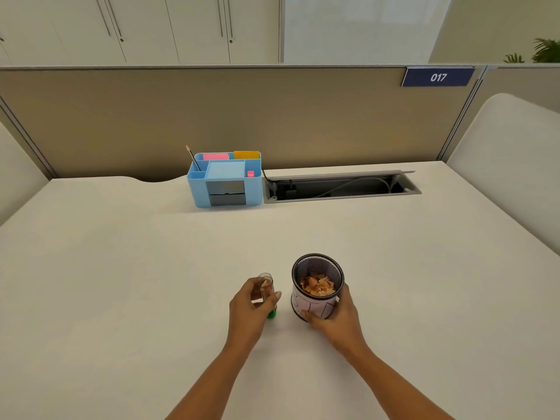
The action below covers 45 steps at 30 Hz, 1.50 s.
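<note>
Now, from my station, I see the left hand curled round a small clear tube, thumb on its right side and fingers behind it. The tube stands nearly upright, open mouth up and green end down by the desk; I cannot tell whether that end touches the top. A few brownish bits show near its mouth.

Just right of it, apart from the tube, the right hand grips a mesh cup from the near right side, thumb across its paper-wrapped wall. The cup tilts slightly toward the tube, and shavings lie inside it. Both sit at the near middle of the desk.

Well beyond, at the far edge, stands a blue organizer with a pencil leaning in its left slot, pink notes and orange notes at the back, and a small pink block on the right. Right beside it a cable tray lies open, a grey cable inside. Behind runs a tan partition with a blue sign reading 017, and a plant shows at far right.
</note>
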Available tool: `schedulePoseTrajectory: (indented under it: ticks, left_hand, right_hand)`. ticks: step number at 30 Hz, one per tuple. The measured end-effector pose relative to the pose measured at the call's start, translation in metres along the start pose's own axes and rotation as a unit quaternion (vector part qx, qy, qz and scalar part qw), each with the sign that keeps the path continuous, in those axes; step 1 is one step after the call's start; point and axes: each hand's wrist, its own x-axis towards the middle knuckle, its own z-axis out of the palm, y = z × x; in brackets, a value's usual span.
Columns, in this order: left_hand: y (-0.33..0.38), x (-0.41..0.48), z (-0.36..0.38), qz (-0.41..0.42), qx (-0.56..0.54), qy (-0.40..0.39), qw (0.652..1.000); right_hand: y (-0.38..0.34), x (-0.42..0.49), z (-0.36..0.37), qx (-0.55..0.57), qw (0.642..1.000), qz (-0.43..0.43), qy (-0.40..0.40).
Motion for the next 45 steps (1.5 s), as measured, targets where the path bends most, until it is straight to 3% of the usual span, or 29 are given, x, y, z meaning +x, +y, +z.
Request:
schedulePoseTrajectory:
  ticks: [5,8,12,17,21,24,27,31,36,45]
  left_hand:
    - [0.005,-0.001,-0.004,0.003,-0.008,-0.028,1.000]
    - [0.013,-0.003,-0.001,0.009,0.000,-0.029,1.000]
    - [0.026,-0.007,0.004,0.030,0.000,-0.001,1.000]
    - [0.048,-0.007,0.009,0.096,0.050,0.021,0.994]
    - [0.059,-0.005,0.013,0.116,0.103,-0.031,0.987]
    - [0.063,-0.004,0.016,0.108,0.132,-0.043,0.984]
    - [0.065,-0.001,0.019,0.087,0.116,-0.051,0.988]
    - [0.063,0.004,0.016,0.031,0.060,-0.037,0.997]
    - [0.064,0.009,0.015,-0.051,-0.101,-0.028,0.993]
    - [0.081,0.018,0.034,-0.015,-0.119,-0.021,0.993]
  right_hand:
    - [-0.014,-0.008,-0.007,-0.029,0.999,0.012,-0.009]
    - [-0.029,-0.016,-0.015,-0.056,0.998,0.013,0.039]
    - [-0.059,-0.016,-0.027,-0.022,0.989,-0.079,0.120]
    - [-0.099,0.001,-0.034,0.018,0.996,-0.090,-0.017]
    - [-0.113,0.013,-0.033,-0.050,0.983,-0.100,-0.146]
    - [-0.113,0.023,-0.033,-0.129,0.966,-0.108,-0.197]
    - [-0.108,0.029,-0.034,-0.158,0.961,-0.114,-0.195]
    - [-0.100,0.036,-0.038,-0.115,0.977,-0.081,-0.158]
    - [-0.093,0.041,-0.045,-0.032,0.987,-0.022,-0.155]
    - [-0.095,0.050,-0.051,-0.087,0.981,-0.029,-0.170]
